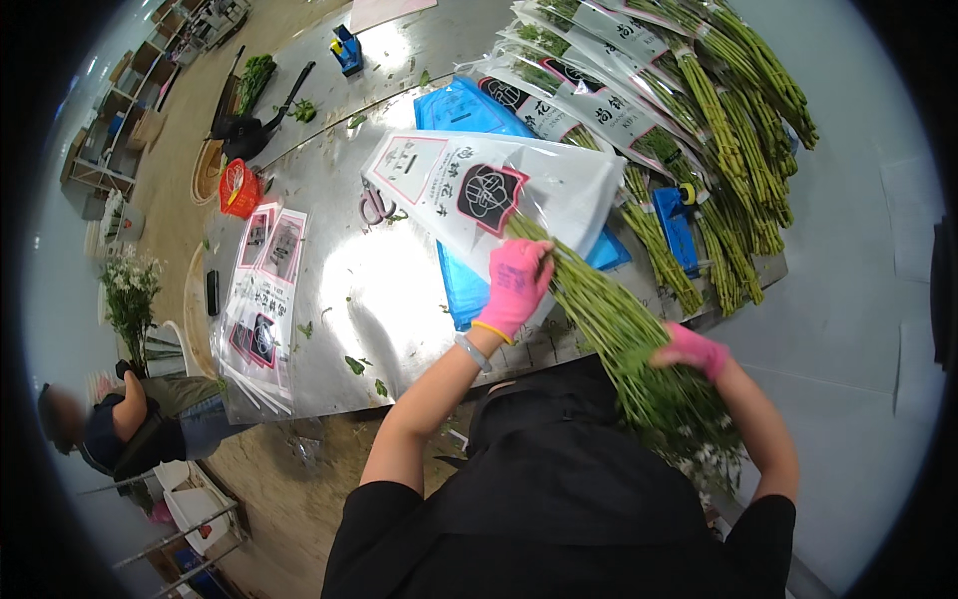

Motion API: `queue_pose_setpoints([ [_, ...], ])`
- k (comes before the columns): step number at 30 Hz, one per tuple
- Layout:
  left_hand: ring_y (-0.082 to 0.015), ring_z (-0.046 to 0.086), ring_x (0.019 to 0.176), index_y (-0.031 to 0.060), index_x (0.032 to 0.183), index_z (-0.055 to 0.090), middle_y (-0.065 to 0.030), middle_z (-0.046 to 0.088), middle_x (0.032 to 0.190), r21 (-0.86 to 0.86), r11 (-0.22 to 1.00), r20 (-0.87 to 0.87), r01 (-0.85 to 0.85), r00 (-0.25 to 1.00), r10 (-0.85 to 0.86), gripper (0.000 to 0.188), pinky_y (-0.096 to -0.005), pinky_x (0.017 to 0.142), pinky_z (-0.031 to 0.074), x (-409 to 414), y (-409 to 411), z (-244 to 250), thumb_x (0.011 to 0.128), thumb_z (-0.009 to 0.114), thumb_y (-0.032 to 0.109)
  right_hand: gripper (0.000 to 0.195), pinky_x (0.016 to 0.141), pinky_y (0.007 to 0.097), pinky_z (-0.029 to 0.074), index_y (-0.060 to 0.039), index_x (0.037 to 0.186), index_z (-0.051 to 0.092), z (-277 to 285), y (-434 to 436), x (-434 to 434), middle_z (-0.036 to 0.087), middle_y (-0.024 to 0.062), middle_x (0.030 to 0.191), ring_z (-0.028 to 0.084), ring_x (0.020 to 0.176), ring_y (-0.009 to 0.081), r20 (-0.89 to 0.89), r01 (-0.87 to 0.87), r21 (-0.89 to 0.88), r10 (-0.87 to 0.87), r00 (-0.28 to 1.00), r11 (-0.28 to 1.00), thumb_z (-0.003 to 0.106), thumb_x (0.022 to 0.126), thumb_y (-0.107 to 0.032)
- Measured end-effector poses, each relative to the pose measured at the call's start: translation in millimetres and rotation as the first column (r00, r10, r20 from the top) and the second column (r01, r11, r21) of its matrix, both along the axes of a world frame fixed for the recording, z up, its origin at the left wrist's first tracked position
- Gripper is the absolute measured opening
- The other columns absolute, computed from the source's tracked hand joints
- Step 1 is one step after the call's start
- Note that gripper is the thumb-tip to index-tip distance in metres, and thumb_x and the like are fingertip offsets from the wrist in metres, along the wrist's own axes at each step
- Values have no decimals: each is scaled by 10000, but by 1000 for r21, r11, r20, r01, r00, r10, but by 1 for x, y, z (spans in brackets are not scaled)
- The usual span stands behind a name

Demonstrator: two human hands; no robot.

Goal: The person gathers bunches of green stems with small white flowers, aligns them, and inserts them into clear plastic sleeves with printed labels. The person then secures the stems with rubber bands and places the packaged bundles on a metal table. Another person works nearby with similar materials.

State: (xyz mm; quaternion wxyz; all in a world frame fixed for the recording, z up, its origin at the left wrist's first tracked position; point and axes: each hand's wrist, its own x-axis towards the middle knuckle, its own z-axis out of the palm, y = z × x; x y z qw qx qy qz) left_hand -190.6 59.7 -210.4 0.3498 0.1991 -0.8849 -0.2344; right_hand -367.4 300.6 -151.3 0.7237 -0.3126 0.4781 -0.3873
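My left hand (pixel 516 284), in a pink glove, grips the green stems of a bunch of white flowers (pixel 599 299) close to their cut ends. The bunch slants down to the right, its small white blooms (pixel 718 464) close to my body. My right hand (pixel 692 352), also pink-gloved, is at the bunch's leafy side; leaves blur at its fingertips, and its grip is unclear. Beneath the stem ends lies a white printed flower sleeve (pixel 426 176), partly covered by the stems. Blue sheets (pixel 464 292) stick out from under it.
Wrapped bunches (pixel 726 150) are piled at the upper right, beside a blue tape dispenser (pixel 676 232). Scissors (pixel 374 206), printed sleeves (pixel 266 299), a phone (pixel 213 292) and a red basket (pixel 239 191) rest on the metal table (pixel 352 299). A person (pixel 142 419) is at the left.
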Motion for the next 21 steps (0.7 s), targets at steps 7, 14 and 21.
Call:
queue_pose_setpoints([
  [7, -250, 554, 780, 111, 978, 593, -51, 585, 808, 17, 997, -42, 72, 997, -71, 312, -372, 697, 405, 27, 41, 48, 685, 668, 34, 495, 961, 292, 398, 9, 1259, 495, -31, -114, -18, 560, 58, 1212, 516, 1090, 132, -91, 128, -18, -129, 988, 992, 583, 832, -225],
  [14, -222, 539, 792, 119, 975, 617, -29, 571, 835, 83, 978, -118, 191, 976, -181, 290, -346, 729, 394, 46, 77, 102, 699, 677, 54, 447, 930, 327, 432, -29, 1241, 525, -11, -182, -7, 566, 83, 1205, 534, 1089, 171, -522, 152, -72, -167, 837, 986, 443, 957, -364],
  [21, -211, 549, 776, 125, 1020, 606, -2, 572, 836, 96, 903, -20, 418, 908, -419, 353, -355, 697, 401, 65, 106, 118, 684, 707, 99, 441, 885, 324, 442, -33, 1249, 511, 12, -129, 5, 577, 89, 1166, 546, 1035, 169, -742, 102, -297, -296, 601, 950, 458, 948, -351],
])
